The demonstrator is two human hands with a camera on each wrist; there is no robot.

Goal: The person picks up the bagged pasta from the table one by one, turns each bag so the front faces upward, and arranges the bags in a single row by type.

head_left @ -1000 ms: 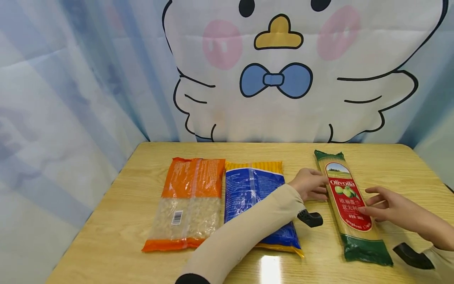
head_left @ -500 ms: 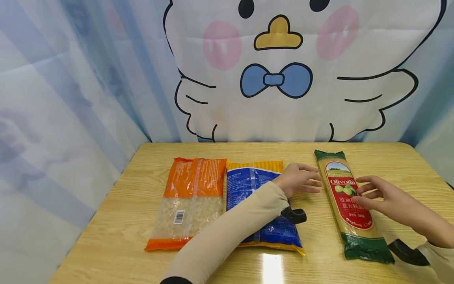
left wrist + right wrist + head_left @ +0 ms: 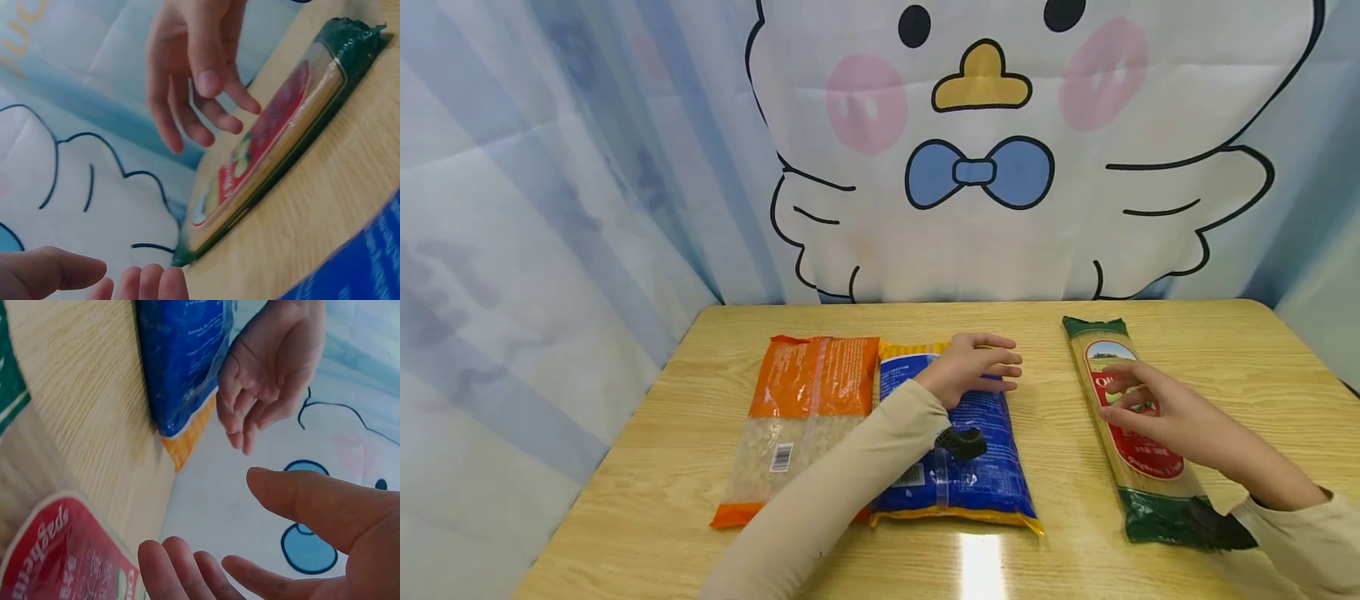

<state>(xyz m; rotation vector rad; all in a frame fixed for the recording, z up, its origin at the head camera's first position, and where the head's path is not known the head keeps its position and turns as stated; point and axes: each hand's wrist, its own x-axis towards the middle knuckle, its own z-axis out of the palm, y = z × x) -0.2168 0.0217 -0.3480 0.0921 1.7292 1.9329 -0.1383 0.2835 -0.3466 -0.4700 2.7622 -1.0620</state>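
Observation:
My left hand [image 3: 972, 367] hovers over the upper part of a blue bag with yellow ends [image 3: 981, 467], its fingers loosely extended to the right and holding nothing. Above the spaghetti pack [image 3: 1093, 400], red-labelled with green ends, my right hand [image 3: 1165, 412] hangs with fingers relaxed, covering part of the label. In the left wrist view, air shows between the right hand [image 3: 197, 69] and the pack [image 3: 262, 137]. The right wrist view has the left hand [image 3: 272, 375] beside the blue bag [image 3: 184, 362], palm showing, nothing in it.
An orange and clear bag [image 3: 808, 383] with pale contents lies left of the blue bag, partly behind the left sleeve. All three packs lie on a wooden table [image 3: 647, 450]. A curtain with a cartoon print [image 3: 1000, 250] hangs along the table's back edge.
My left hand has moved left, from beside the spaghetti pack to over the blue bag. The right hand has shifted left and slightly up over the pack. The packs stay in place.

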